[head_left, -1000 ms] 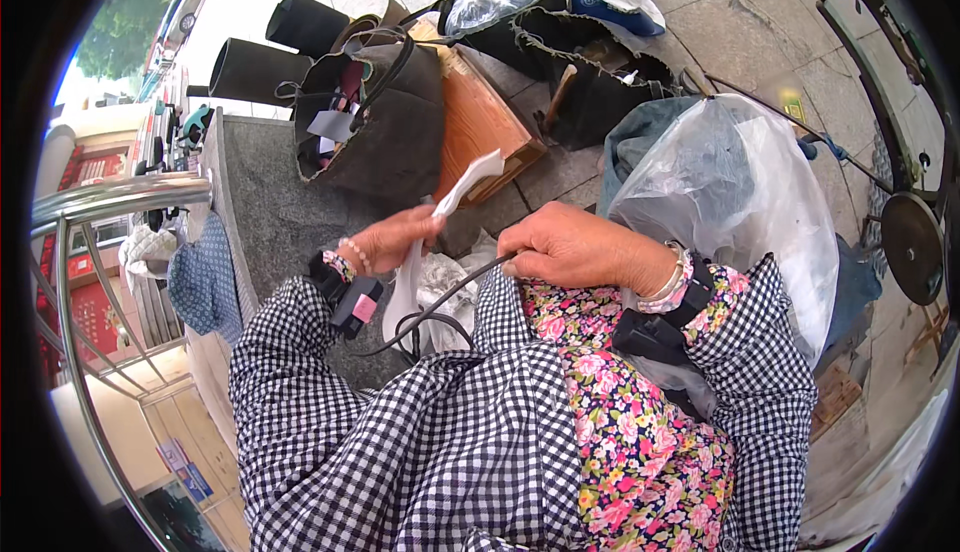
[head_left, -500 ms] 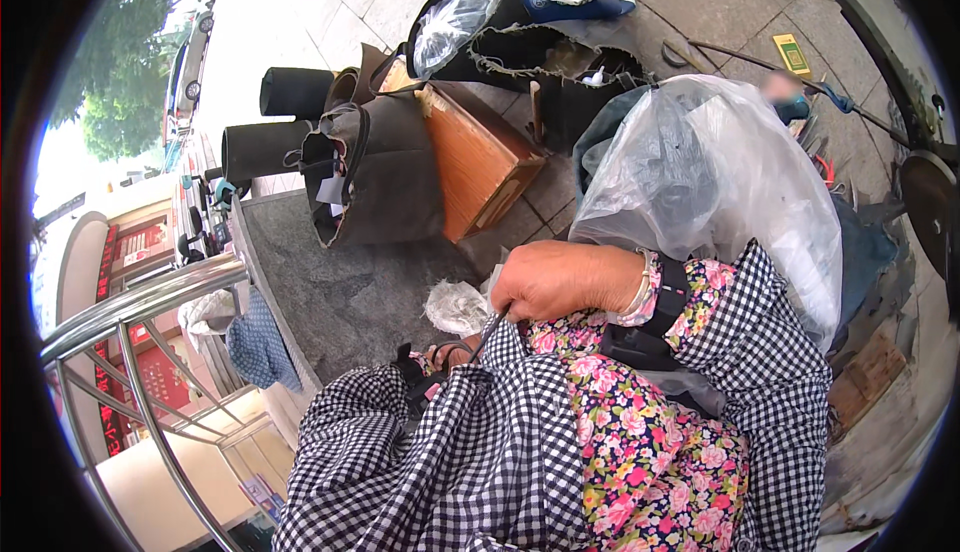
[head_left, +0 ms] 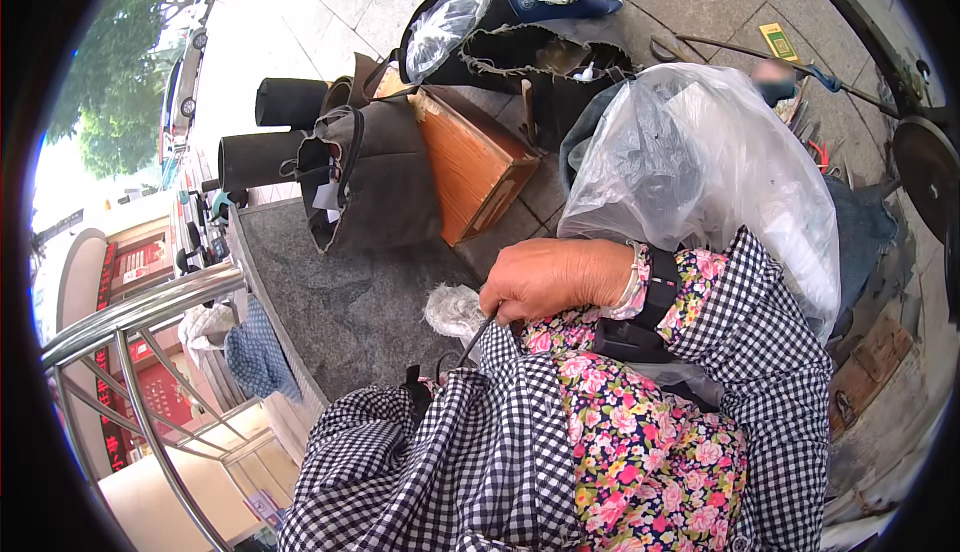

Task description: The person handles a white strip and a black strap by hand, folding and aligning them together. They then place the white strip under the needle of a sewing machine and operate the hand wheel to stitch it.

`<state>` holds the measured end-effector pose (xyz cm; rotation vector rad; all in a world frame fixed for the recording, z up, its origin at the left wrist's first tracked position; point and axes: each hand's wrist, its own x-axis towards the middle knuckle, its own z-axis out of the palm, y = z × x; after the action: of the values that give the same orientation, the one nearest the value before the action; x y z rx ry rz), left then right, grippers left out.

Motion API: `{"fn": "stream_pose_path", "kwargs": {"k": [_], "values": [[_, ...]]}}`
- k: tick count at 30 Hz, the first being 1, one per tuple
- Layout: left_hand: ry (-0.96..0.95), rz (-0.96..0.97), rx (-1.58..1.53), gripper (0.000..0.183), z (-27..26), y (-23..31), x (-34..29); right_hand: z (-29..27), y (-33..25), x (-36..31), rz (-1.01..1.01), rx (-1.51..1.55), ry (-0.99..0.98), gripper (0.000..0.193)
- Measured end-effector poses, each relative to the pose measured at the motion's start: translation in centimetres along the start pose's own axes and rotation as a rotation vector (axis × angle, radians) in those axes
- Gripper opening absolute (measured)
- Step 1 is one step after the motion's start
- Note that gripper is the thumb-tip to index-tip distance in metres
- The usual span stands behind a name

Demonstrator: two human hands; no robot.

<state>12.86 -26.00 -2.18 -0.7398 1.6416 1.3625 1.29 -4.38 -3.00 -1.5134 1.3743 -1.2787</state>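
My right hand (head_left: 555, 278) is closed, thumb and fingers pinching the end of a thin dark cord (head_left: 467, 349) above my lap. The cord slants down toward the folds of black-and-white checked cloth (head_left: 490, 452). My left sleeve (head_left: 365, 432) shows at the lower left with a black strap near its end, but the fingers of my left hand are hidden by the cloth. Just beyond the cord lies a whitish fuzzy wad (head_left: 453, 308). Pink floral fabric (head_left: 650, 442) covers the lap beneath my right forearm.
A grey stone slab (head_left: 350, 302) lies ahead, with a dark open bag (head_left: 385, 172) and a wooden box (head_left: 475, 162) beyond it. A large clear plastic bag (head_left: 720, 172) bulges at the right. A metal railing (head_left: 150, 317) runs along the left. A scrap of wood (head_left: 870, 372) lies at the right.
My right hand has shifted slightly left, still pinching the cord. The left-hand fingers that showed beside the cord are now out of sight behind the checked cloth.
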Motion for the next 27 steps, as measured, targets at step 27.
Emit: {"fn": "stream_pose_path", "kwargs": {"k": [27], "values": [[0.17, 0.309, -0.063, 0.033, 2.9, 0.3, -0.1, 0.9, 2.0, 0.5, -0.094, 0.205, -0.024, 0.029]]}}
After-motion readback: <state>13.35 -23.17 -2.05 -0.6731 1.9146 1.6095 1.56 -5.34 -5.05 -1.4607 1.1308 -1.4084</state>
